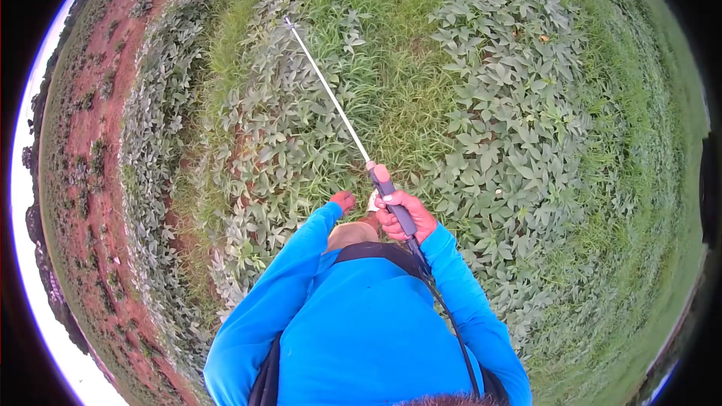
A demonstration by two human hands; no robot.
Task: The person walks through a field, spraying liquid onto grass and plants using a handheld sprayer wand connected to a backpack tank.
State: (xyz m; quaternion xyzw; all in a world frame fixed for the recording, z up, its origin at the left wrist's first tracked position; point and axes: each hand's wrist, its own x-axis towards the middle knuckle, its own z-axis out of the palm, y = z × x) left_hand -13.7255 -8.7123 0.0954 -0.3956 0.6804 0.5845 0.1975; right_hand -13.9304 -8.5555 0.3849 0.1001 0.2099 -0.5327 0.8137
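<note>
My right hand (408, 216) is closed round the dark handle of a spray wand (328, 87). The handle has an orange-pink part at its top, and a long white tube runs from it up and to the left. Its nozzle end hangs over the leafy crop plants (271, 68). A black hose (448, 307) trails from the handle down past my right forearm. My left hand (344, 201) hangs at my left side above the leaves, apart from the wand. Its fingers are too small and turned away to make out.
A grassy strip (410, 98) lies ahead between rows of broad-leaved plants (519, 128). More grass (226, 68) grows between the rows at left. Farther left is reddish bare soil (94, 143) with scattered small plants. Dark straps show at my blue shirt (361, 331).
</note>
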